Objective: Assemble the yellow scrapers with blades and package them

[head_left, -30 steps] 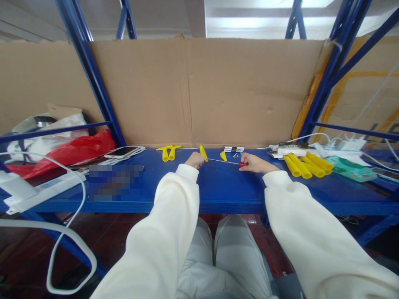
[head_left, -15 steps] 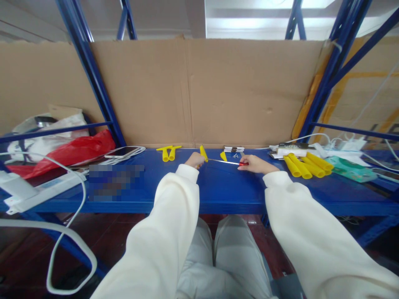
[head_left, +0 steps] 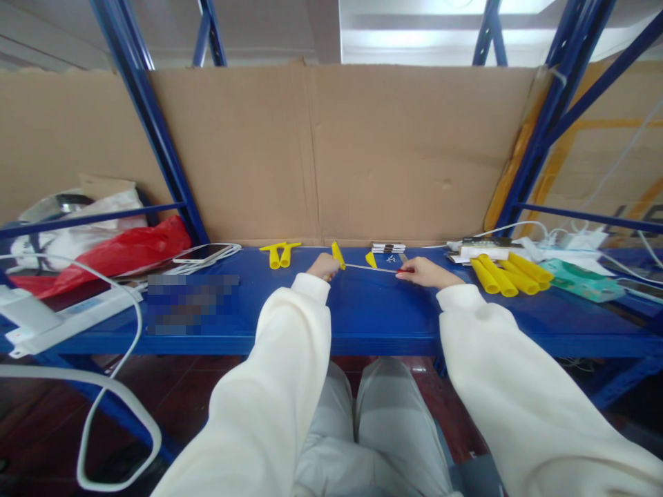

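My left hand (head_left: 324, 266) is closed round a yellow plastic part (head_left: 338, 254), whose upper end sticks up past the fingers. The red handle of a screwdriver (head_left: 371, 268) is pinched in my right hand (head_left: 418, 270), mostly covered by the fingers. Its thin metal shaft runs left, and the tip meets the yellow part beside my left hand. Just behind the shaft lies a small yellow piece (head_left: 371, 260). Small silvery screws (head_left: 392, 260) are scattered near a white and black stack (head_left: 388, 247).
Two yellow T-shaped parts (head_left: 280, 254) stand left of my hands. Several yellow tubes (head_left: 510, 275) lie to the right, near a green packet (head_left: 584, 281). Left are a white power strip (head_left: 77, 314), cables and a red bag (head_left: 119, 252). Cardboard (head_left: 383, 152) closes the back.
The fingers of my right hand have shifted slightly on the red handle, which now shows less. My left hand and the yellow part have hardly moved.
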The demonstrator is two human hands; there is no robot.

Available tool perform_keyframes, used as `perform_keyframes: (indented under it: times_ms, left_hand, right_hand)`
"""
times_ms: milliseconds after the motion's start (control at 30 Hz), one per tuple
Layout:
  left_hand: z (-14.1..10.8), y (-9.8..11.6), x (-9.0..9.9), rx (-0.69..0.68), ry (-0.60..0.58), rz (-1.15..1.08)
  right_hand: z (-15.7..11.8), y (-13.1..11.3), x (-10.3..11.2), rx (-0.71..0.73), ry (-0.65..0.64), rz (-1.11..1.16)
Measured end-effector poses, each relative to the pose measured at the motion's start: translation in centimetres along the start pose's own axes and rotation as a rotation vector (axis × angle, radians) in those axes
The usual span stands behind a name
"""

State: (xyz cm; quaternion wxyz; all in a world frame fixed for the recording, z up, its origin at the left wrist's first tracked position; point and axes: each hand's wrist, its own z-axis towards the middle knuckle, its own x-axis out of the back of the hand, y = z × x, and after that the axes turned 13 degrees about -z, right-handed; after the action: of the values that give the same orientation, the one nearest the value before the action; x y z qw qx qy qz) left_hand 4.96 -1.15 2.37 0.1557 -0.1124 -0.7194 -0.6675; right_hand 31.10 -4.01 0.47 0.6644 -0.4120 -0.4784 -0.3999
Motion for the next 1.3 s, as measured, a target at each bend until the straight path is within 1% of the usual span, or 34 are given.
perform_keyframes:
  times_ms: [100,167,267,333,400,533,700,900,1000,1200,1300]
  left_hand:
    - [0.0,0.0,0.0,-0.006,0.001,-0.001]
    - [0.0,0.0,0.0,-0.011,0.002,-0.008]
    - [0.2,-0.1,0.0,-0.008,0.001,-0.008]
    - [0.3,-0.2,0.0,-0.008,-0.002,-0.004]
    - [0.3,-0.2,0.1,-0.01,-0.008,0.0]
    - [0.2,-0.1,0.1,-0.007,-0.008,0.001]
    - [0.3,-0.2,0.0,-0.007,-0.007,-0.008]
    - [0.4,-0.3,0.0,-0.01,-0.01,-0.02]
    - [0.4,-0.2,0.0,-0.007,-0.012,-0.027]
    - [0.4,-0.2,0.0,-0.007,-0.011,-0.018]
    - [0.3,-0.2,0.0,-0.008,-0.012,-0.016]
  right_hand:
    - [0.0,-0.1,-0.3,-0.029,-0.042,0.065]
    - [0.0,-0.2,-0.6,-0.071,-0.013,0.074]
    - [0.2,-0.2,-0.9,-0.108,0.064,0.026]
    - [0.2,-0.2,-0.8,-0.095,0.104,-0.02]
    - [0.2,-0.2,-0.7,-0.081,0.109,-0.049]
    - [0.2,-0.2,-0.4,-0.069,0.077,-0.054]
    - [0.3,0.0,-0.6,-0.031,0.033,0.004]
    - [0.6,0.3,-1.3,-0.062,0.109,-0.041]
    - [0.5,0.3,-1.3,-0.058,0.12,-0.063]
    - [0.2,0.1,-0.6,-0.022,0.077,-0.068]
    - [0.3,0.1,-0.7,-0.003,0.071,-0.036]
